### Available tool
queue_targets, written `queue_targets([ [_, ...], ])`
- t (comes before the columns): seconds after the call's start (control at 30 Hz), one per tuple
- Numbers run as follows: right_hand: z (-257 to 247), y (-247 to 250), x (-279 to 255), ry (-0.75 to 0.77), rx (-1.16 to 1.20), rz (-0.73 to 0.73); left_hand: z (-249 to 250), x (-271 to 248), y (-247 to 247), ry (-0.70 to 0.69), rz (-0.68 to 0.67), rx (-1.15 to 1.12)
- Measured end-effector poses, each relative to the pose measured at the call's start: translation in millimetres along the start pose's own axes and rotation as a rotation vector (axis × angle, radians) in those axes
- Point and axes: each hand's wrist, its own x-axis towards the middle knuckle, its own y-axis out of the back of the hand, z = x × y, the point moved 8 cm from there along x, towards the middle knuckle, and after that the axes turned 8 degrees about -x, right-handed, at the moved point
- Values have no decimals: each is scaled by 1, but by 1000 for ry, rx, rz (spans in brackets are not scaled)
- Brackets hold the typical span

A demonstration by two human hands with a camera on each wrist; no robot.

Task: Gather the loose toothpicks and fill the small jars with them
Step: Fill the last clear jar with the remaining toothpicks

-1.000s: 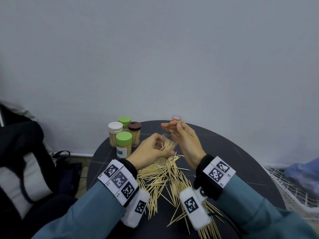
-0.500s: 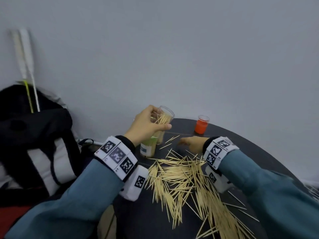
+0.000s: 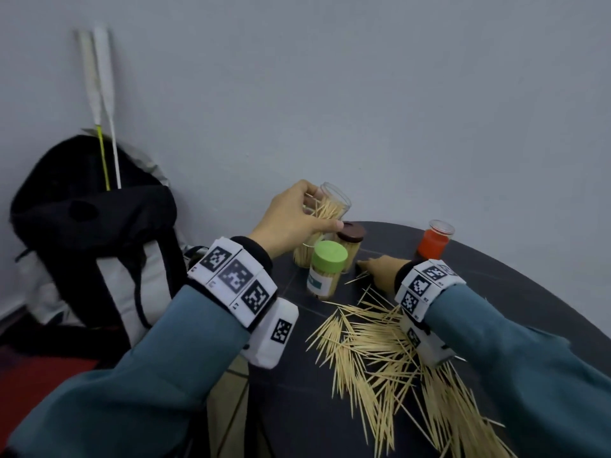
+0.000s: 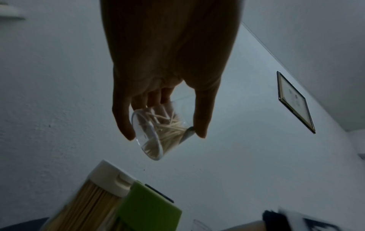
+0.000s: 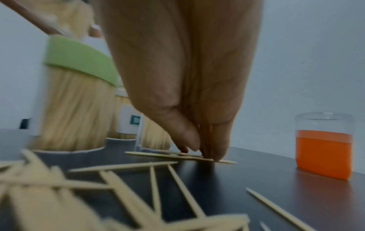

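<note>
Head view: jar lifted, strays being picked

Left hand (image 3: 291, 219) grips the clear jar (image 3: 332, 206), tilted, above the capped jars (image 3: 325, 269). Right hand (image 3: 380, 271) fingertips (image 5: 217, 154) pinched together on one toothpick (image 5: 177, 155) on the table (image 3: 512, 292). Loose toothpicks (image 3: 380, 352) piled near wrist.

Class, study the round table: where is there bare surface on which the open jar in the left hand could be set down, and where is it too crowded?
Bare tabletop shows right of the orange lid, toward the far right rim, and between that lid and the right hand. Crowded: the capped jars under the left hand with its open jar, and the toothpick pile in front.
</note>
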Motion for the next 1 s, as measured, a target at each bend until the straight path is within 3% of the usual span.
queue_targets([
  [0.3,-22,-27,-67,158,42,-65,0,-8,-12,29,-10,-6],
  [0.47,-21,-38,-93,169,61,-86,1,-13,-21,34,-21,-17],
  [0.57,-26,-31,-95,170,84,-16,1,-15,-17,36,-10,-17],
  [0.7,-57,-15,-95,289,239,36,-1,-17,-5,36,17,14],
  [1.0,-92,-8,-91,491,200,164,-1,-23,13,32,54,55],
])
